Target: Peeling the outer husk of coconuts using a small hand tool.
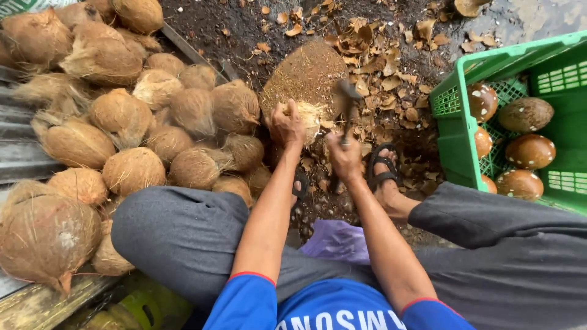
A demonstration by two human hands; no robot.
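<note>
Dirt ground: left hand (286,125) grips coconut (309,116) on block (306,76), right hand (345,157) clasps upright chopper (348,104).

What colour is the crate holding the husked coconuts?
Green crate, at the right of the head view.

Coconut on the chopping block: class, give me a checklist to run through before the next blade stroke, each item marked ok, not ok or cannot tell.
1. Left hand grips the coconut firmly on the block: ok.
2. Right hand has a closed grip on the blade handle: ok.
3. Left fingers clear of the blade's path: cannot tell; the blade is blurred and close to that hand.
4. Sandalled foot away from the block: not ok, it sits just beside the right hand.
5. Green crate within reach for peeled nuts: ok.
6. Pile of husked coconuts resting steadily at the left: cannot tell.
</note>
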